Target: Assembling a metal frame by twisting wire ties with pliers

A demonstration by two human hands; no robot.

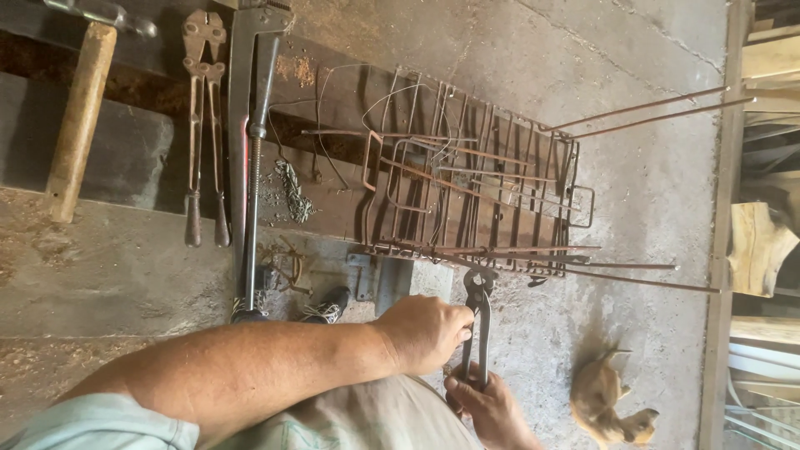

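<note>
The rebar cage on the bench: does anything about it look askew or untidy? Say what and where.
Loose tie wire arcs up in untidy loops above the rebar cage, and several long bars poke out unevenly beyond its end.

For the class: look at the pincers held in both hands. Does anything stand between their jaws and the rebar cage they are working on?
Nothing visible does. The pincers, gripped by the left hand and the right hand, have their jaws already at the near edge of the rebar cage, at its long rods.

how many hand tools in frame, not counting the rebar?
4: pincers held in both hands at the rebar cage; bolt cutters, a long-handled cutter and a hammer lie on the workbench. More may be out of frame.
</note>
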